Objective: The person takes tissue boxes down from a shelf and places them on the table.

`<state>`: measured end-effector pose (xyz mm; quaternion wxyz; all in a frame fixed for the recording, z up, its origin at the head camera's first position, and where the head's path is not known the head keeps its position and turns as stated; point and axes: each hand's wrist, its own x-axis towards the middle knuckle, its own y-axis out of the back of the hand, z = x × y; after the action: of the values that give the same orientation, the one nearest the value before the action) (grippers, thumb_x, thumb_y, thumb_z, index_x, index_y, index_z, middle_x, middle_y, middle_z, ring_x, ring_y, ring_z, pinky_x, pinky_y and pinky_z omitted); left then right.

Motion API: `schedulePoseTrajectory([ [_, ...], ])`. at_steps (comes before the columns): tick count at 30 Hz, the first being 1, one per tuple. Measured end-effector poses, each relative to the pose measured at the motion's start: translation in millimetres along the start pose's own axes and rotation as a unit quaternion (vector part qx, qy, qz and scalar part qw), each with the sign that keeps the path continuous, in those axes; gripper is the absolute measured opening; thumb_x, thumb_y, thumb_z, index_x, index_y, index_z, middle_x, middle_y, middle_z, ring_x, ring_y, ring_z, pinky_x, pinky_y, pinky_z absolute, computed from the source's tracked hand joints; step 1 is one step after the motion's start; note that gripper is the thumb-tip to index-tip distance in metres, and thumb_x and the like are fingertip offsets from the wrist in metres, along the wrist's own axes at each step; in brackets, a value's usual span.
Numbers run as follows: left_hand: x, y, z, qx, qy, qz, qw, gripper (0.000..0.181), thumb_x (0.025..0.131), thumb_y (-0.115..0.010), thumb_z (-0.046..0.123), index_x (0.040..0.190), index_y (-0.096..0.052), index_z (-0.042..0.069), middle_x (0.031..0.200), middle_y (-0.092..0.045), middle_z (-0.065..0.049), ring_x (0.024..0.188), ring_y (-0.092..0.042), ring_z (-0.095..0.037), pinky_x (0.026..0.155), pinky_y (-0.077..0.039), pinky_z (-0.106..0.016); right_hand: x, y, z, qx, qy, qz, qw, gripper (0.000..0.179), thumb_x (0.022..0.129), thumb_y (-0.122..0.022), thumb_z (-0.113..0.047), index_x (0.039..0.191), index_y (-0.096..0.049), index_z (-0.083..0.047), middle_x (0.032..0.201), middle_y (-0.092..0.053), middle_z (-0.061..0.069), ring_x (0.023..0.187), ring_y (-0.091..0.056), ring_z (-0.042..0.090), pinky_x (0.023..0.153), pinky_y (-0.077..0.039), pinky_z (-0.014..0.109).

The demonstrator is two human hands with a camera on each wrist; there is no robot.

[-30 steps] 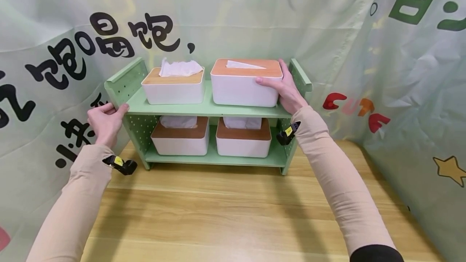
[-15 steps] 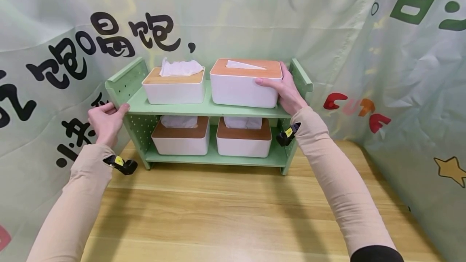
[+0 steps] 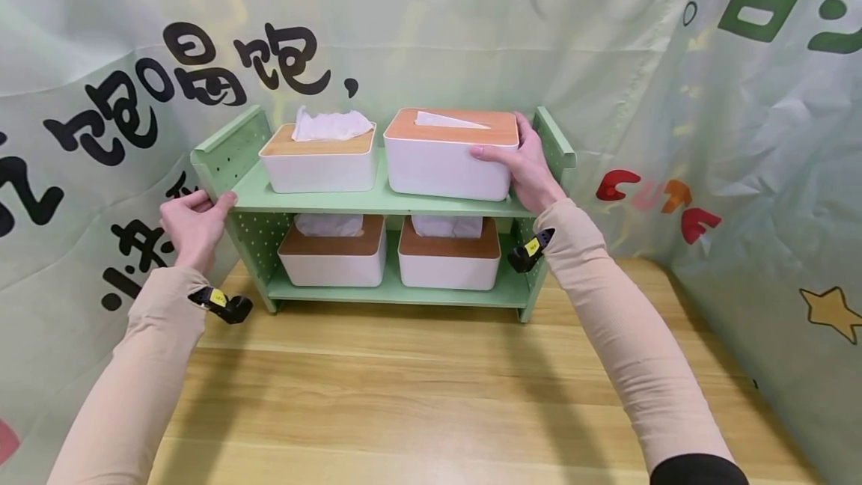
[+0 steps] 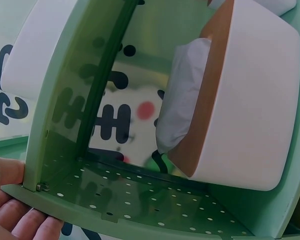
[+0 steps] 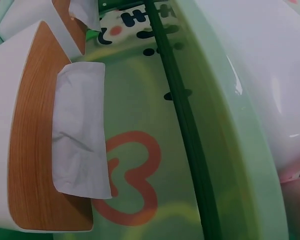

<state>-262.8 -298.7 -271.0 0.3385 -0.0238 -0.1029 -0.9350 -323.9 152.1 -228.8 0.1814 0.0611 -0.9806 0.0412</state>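
Observation:
A green two-tier shelf bears white tissue boxes with wooden lids. My left hand grips the shelf's left side near the upper board. In the left wrist view, the thumb lies against the board's edge and the fingers curl at the perforated side panel. At the upper right, my right hand holds the right end of a tissue box, thumb across its front; the other fingers are mostly hidden behind it. This box stands on the upper board, left of the right side panel. Its tissue is folded flat on the lid.
Another tissue box with a raised tissue sits at the upper left. Two more, a left box and a right box, stand on the lower tier. The shelf rests on a wooden table before a printed cloth.
The upper right tissue box has slid very slightly left along the board, with my right hand on it. My left hand keeps its place on the shelf.

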Motion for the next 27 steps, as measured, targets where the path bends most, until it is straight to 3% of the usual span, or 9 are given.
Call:
schedulePoseTrajectory([
  [27, -2.4, 0.1, 1.7, 0.012, 0.001, -0.002, 0.9999, 0.05, 0.089, -0.075, 0.021, 0.135, -0.063, 0.008, 0.058, -0.052, 0.033, 0.066, -0.057, 0.012, 0.065, -0.046, -0.006, -10.5, 1.6, -11.3, 0.017, 0.008, 0.021, 0.9996, 0.089, 0.078, -0.077, -0.006, 0.153, -0.029, -0.011, 0.137, -0.047, 0.005, 0.126, -0.048, 0.022, 0.105, -0.046, 0.038],
])
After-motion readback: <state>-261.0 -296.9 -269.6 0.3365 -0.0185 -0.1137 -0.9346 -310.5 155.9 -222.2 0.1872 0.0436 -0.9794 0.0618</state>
